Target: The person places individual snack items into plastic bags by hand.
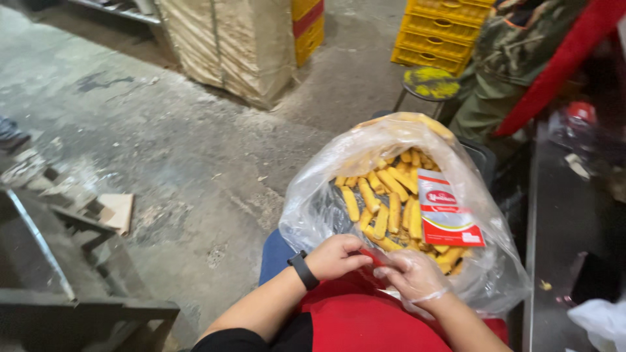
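Lower centre of the frame: left hand (pixel 336 256), bare, curled and pinching a small red-edged packet (pixel 377 259); right hand (pixel 415 276), in a thin clear glove, fingers pinched on the same packet. Just above, touching both: large clear bag (pixel 313 208) of yellow snack sticks (pixel 385 195), red-and-white packet (pixel 447 212) inside.

Left hand (pixel 336 256) and gloved right hand (pixel 414 274) at clear bag (pixel 326 189) of yellow sticks (pixel 381 195), concrete floor (pixel 163 137)

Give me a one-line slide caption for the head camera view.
Bare left hand and clear-gloved right hand meet at the rim of a clear plastic bag of yellow finger-shaped snack sticks.
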